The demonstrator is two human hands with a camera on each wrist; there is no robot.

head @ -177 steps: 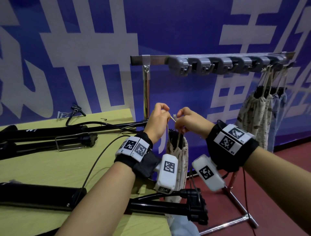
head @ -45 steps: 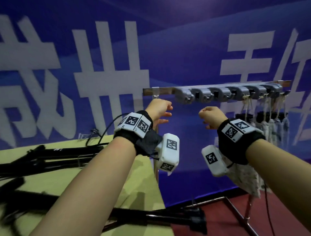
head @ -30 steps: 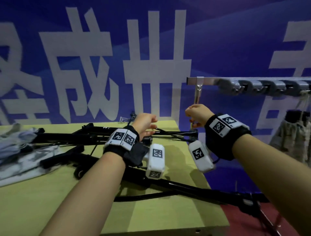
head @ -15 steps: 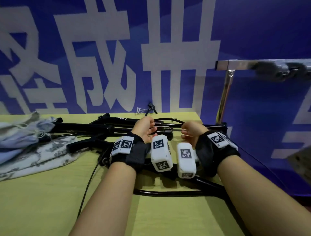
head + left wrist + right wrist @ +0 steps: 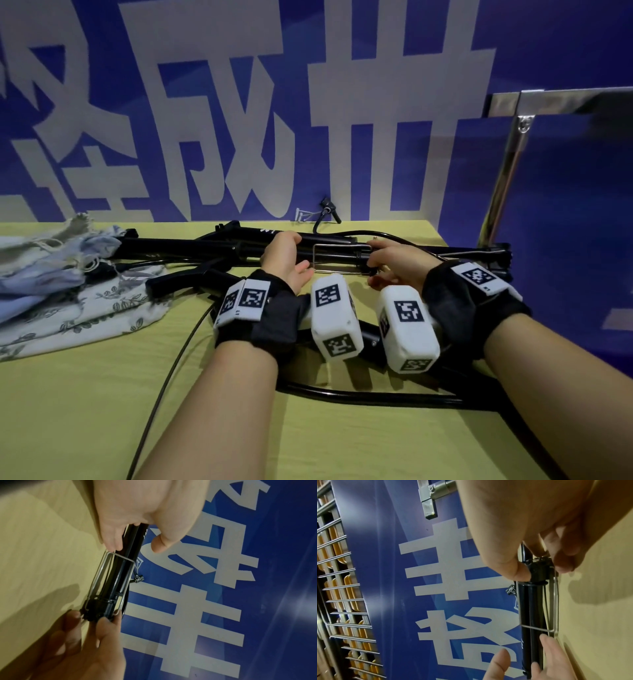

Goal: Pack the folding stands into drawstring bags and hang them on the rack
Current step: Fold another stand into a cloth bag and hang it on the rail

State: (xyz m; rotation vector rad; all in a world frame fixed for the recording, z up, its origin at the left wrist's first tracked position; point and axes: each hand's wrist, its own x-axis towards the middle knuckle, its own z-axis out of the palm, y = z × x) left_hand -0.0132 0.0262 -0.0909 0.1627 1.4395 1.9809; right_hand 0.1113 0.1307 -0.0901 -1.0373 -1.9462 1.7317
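Note:
A folded black folding stand [image 5: 212, 245] with a silver wire frame [image 5: 339, 258] lies along the far side of the yellow-green table [image 5: 85, 411]. My left hand [image 5: 291, 253] curls its fingers over the stand's tubes [image 5: 118, 577] just left of the wire frame; its thumb stands a little off. My right hand [image 5: 376, 260] pinches the black joint [image 5: 539, 568] at the frame's right end between thumb and fingers. Several empty drawstring bags [image 5: 51, 274], pale blue and leaf-printed, lie heaped at the table's left. The rack [image 5: 503, 178] shows only its post and bar end at the right.
A second black stand [image 5: 178, 284] lies nearer, passing under my wrists, with a curved black tube [image 5: 342, 397] in front. A thin black cable [image 5: 164, 377] runs to the table's front edge. A blue banner wall [image 5: 376, 102] stands right behind the table.
My view swung left from the rack to the table. Both hands came down from the rack, empty, and took hold of the far stand at its wire frame.

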